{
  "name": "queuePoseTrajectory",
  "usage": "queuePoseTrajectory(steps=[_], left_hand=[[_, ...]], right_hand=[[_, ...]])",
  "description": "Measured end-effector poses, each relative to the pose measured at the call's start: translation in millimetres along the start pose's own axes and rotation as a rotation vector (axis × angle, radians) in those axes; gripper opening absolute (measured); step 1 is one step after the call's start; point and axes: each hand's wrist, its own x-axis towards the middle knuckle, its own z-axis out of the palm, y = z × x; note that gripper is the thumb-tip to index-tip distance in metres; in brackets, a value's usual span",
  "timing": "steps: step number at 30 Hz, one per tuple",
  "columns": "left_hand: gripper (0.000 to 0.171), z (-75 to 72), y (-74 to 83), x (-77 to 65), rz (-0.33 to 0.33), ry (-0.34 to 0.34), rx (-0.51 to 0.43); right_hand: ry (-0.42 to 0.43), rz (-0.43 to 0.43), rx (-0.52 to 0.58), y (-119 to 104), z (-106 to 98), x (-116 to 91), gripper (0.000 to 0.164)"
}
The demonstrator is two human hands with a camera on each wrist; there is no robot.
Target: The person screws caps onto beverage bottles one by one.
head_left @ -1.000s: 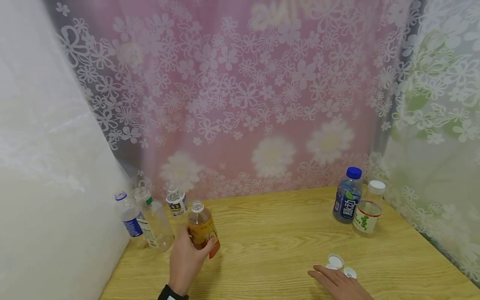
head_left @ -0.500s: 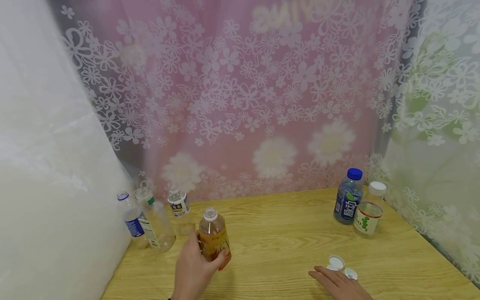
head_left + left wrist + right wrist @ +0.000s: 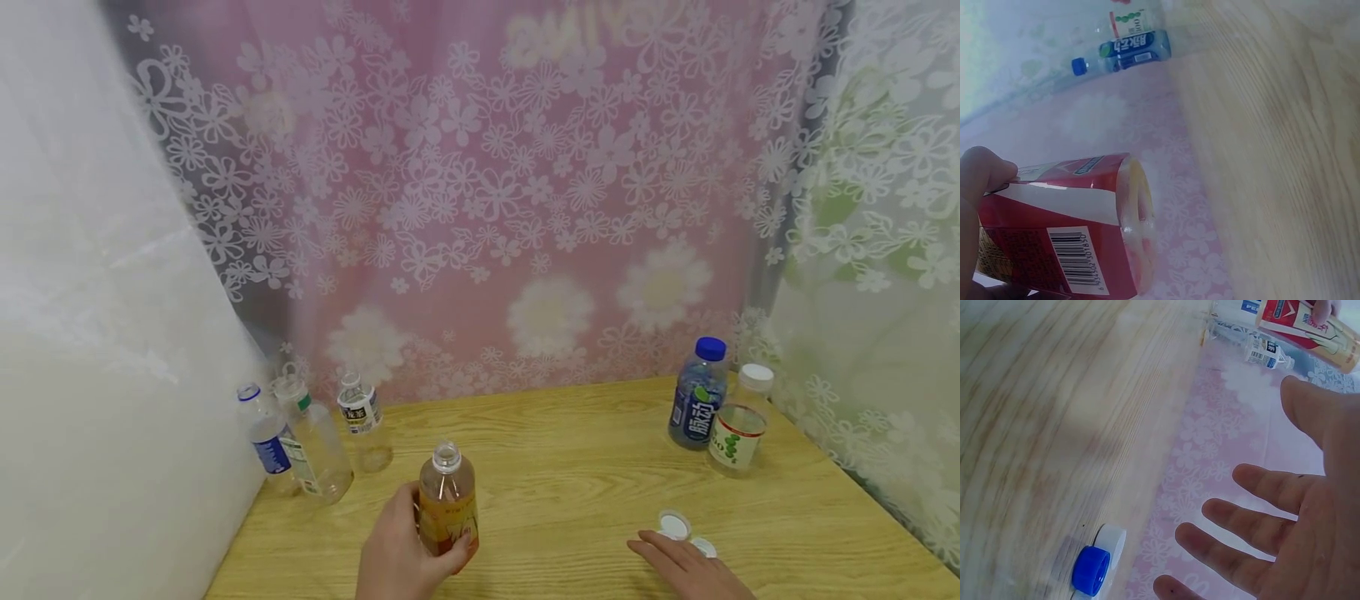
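Observation:
My left hand [image 3: 408, 542] grips an uncapped bottle [image 3: 447, 504] with a yellow and red label, thumb across its front. In the left wrist view, the red label with a barcode [image 3: 1077, 259] and the bottle's bottom rim show, raised off the table. My right hand [image 3: 693, 567] is spread with its fingers apart and holds nothing. Just beyond it lie white caps [image 3: 674, 525], partly hidden by the hand in the head view. The right wrist view shows a blue cap [image 3: 1091, 570] beside a white cap [image 3: 1111, 540] on the wood.
At the left of the wooden table [image 3: 555, 467] stand uncapped bottles: one with a blue label [image 3: 272, 454], a large clear one [image 3: 322, 458] and a smaller one [image 3: 360, 412]. A blue-capped bottle [image 3: 697, 404] and a white-capped bottle [image 3: 737, 433] stand back right. A flowered curtain [image 3: 480, 208] hangs behind.
My left hand has carried the bottle rightward and nearer to me, away from the bottles at the left. My right hand has shifted slightly right.

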Motion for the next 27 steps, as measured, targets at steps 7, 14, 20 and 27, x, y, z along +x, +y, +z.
queuePoseTrajectory(steps=[7, 14, 20, 27], left_hand=[[0.075, -3.8, 8.5, -11.9, 0.136, -0.031, -0.013], [0.078, -7.0, 22.9, -21.3, 0.042, -0.103, -0.003], [0.085, -5.1, 27.6, -26.2, -0.017, -0.14, 0.027], [0.091, -4.6, 25.6, -29.1, -0.024, -0.19, 0.001]], right_hand=[[-0.04, 0.057, 0.072, 1, -2, 0, 0.069], [-0.021, 0.141, 0.119, 3, -6, 1, 0.062], [-0.006, 0.155, 0.055, 12, -10, -1, 0.062], [-0.079, 0.256, 0.024, 22, -17, 1, 0.066]])
